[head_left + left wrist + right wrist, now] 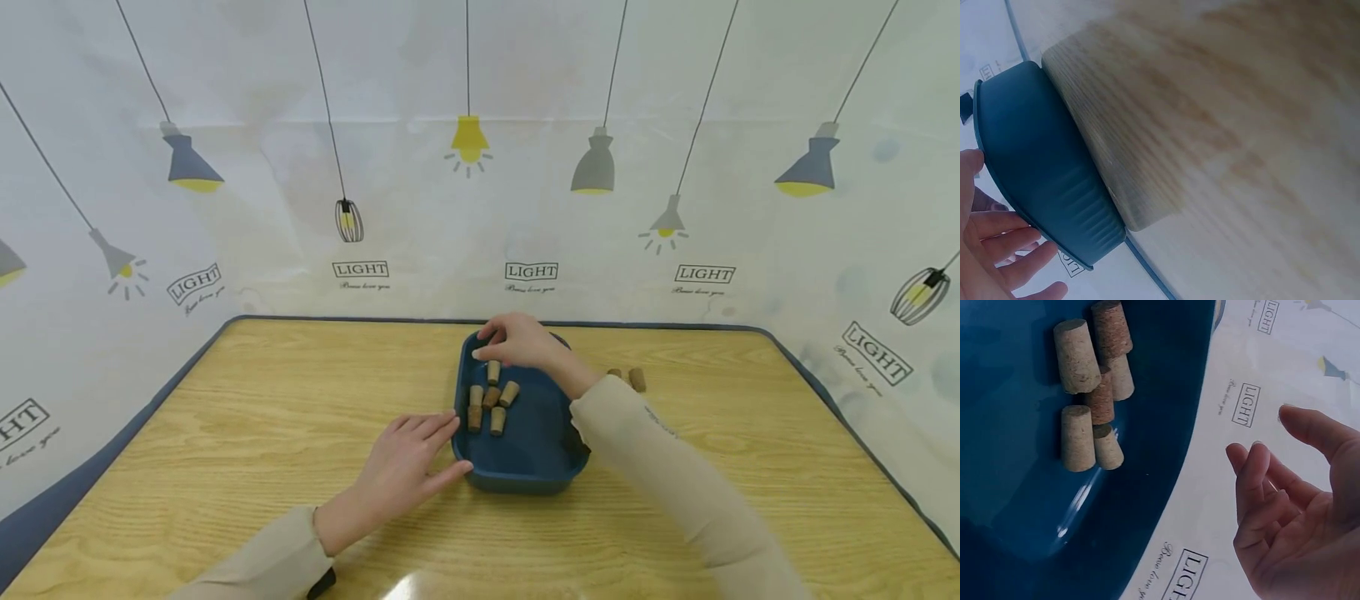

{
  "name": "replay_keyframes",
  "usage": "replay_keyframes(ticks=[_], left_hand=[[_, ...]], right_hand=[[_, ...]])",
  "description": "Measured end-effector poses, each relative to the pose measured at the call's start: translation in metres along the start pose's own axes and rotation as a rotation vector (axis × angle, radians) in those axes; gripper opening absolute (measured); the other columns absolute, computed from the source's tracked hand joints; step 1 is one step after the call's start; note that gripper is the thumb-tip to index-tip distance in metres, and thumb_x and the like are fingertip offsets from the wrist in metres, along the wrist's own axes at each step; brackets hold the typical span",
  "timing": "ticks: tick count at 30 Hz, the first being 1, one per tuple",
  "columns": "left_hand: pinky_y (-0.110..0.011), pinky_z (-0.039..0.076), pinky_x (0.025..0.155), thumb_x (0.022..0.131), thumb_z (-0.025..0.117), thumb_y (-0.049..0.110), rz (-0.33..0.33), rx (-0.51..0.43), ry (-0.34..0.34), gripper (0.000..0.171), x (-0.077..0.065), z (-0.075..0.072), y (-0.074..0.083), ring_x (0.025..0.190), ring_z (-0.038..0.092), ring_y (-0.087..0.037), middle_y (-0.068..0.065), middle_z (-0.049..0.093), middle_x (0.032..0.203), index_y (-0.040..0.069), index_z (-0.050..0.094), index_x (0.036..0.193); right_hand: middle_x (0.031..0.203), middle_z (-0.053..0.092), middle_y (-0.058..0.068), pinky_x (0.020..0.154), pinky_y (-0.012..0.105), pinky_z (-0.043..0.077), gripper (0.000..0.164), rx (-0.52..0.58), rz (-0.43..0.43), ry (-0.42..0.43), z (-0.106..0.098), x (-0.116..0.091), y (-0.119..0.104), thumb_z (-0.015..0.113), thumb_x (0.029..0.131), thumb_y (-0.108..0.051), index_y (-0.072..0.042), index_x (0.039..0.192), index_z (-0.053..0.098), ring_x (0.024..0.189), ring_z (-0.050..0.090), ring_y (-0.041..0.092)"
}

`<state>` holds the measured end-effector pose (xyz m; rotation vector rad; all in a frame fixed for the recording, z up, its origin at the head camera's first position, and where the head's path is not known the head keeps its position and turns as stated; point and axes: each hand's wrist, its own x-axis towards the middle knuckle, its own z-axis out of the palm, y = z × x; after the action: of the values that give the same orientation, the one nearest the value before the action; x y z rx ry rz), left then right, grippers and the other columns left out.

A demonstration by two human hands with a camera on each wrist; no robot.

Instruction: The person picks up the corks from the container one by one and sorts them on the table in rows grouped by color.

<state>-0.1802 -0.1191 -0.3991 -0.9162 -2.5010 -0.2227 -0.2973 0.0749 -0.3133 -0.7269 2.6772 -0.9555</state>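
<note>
one tray (536, 429) on wooden table (315, 383), printed walls (412, 183), left grip (401, 462) spread, right grip (521, 342) parted

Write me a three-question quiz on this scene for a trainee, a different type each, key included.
1. Count: how many corks are visible inside the blue tray?
2. True or false: the right hand is gripping a cork.
3. Multiple choice: what is the left hand touching? A) a cork; B) the tray's rim; C) the printed wall.

Key: 1. Six. 2. False; its fingers hold nothing. 3. B.
</note>
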Motion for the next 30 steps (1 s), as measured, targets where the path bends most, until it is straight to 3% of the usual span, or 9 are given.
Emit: replay_keyframes(ticks=[7,15,25,30], left_hand=[[-0.038,0.042,0.083,0.083,0.05,0.053,-0.001,0.001,0.0,0.058,0.0,0.0,0.0,0.101,0.053,-0.019,-0.006,0.056,0.116,0.005,0.061,0.114],[-0.037,0.041,0.084,0.083,0.05,0.053,-0.012,-0.007,-0.018,0.058,0.0,-0.001,0.001,0.102,0.052,-0.019,-0.006,0.055,0.118,0.005,0.06,0.115],[-0.037,0.04,0.085,0.083,0.052,0.051,-0.022,-0.02,-0.031,0.057,0.0,-0.004,0.002,0.103,0.052,-0.02,-0.007,0.055,0.118,0.005,0.06,0.115],[-0.038,0.04,0.085,0.083,0.051,0.052,-0.025,-0.019,-0.041,0.058,0.0,-0.004,0.002,0.104,0.051,-0.02,-0.007,0.055,0.118,0.005,0.06,0.115]], right_hand=[[0.086,0.06,0.006,0.062,0.029,0.047,0.039,-0.017,0.078,-0.02,0.009,0.014,0.011,0.062,0.083,-0.027,-0.003,0.113,0.057,0.06,0.057,0.018],[0.093,0.058,0.005,0.075,0.039,0.046,0.034,-0.047,0.189,-0.134,0.014,0.021,0.023,0.063,0.083,-0.026,-0.005,0.108,0.06,0.075,0.059,0.027],[0.102,0.056,0.008,0.076,0.039,0.046,0.034,-0.013,0.275,-0.199,0.027,0.023,0.033,0.064,0.08,-0.02,-0.003,0.11,0.059,0.075,0.06,0.023],[0.099,0.056,0.008,0.078,0.038,0.045,0.031,0.028,0.297,-0.234,0.03,0.023,0.038,0.066,0.079,-0.014,-0.003,0.107,0.059,0.078,0.057,0.021]])
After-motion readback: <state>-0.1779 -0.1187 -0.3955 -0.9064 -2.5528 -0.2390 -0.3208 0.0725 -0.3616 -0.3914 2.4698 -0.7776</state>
